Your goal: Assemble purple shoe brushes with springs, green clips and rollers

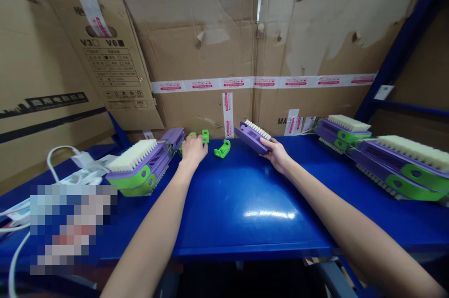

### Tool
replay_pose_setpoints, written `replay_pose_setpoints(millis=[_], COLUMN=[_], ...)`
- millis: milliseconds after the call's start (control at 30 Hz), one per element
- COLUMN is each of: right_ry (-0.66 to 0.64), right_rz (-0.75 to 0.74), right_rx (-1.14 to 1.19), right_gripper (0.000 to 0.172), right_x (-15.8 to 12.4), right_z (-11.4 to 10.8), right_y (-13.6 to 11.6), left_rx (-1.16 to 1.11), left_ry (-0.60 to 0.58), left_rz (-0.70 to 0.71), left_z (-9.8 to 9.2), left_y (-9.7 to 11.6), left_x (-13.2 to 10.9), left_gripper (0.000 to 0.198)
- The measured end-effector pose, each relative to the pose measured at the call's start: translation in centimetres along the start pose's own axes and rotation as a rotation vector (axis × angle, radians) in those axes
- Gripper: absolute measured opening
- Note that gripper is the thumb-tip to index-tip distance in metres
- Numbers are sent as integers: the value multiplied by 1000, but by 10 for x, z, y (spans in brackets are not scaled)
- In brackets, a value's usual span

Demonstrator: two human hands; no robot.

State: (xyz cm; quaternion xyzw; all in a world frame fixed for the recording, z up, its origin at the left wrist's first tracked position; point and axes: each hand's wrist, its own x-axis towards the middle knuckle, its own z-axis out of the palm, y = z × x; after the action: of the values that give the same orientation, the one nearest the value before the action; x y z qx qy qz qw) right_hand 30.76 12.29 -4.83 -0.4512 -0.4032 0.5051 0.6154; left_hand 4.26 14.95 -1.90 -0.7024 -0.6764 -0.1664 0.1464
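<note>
Here, right hand [278, 154] closed round purple brush [252, 137]; left hand [192, 150] half-curled at green clip [206, 136], hold unclear.

Behind the blue tabletop [238, 223] stand brown cardboard sheets [196, 50], scuffed and crossed by red-printed white packing tape [284, 82]. Left of the tabletop leans a printed carton panel [112, 71]; right of it slants a blue metal post [400, 50]. Bright glare [270, 214] lies on the tabletop.

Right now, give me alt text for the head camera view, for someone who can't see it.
A person's right hand holds a cream-bristled purple plastic brush over a glossy blue table, while the left hand is beside small green plastic pieces. Purple-and-green brushes lie at both sides, before brown cardboard.
</note>
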Motion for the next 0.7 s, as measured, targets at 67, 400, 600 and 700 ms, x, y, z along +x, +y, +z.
replay_pose_setpoints(millis=[67,400,600,700], right_ry=[-2,-15,-23,-34], right_rz=[0,-6,-6,-15], right_rx=[-1,-13,-20,-49], right_gripper=[40,41,41,42], right_x=[0,0,1,1], right_z=[0,-1,-1,-1], right_y=[0,2,2,3], left_rx=[51,100,93,81], left_ry=[35,-287,-314,-242], left_rz=[-105,-184,-161,-165], left_z=[-4,-17,-12,-11], left_y=[-6,-18,-19,-20], left_x=[0,5,3,4], left_gripper=[35,36,37,32])
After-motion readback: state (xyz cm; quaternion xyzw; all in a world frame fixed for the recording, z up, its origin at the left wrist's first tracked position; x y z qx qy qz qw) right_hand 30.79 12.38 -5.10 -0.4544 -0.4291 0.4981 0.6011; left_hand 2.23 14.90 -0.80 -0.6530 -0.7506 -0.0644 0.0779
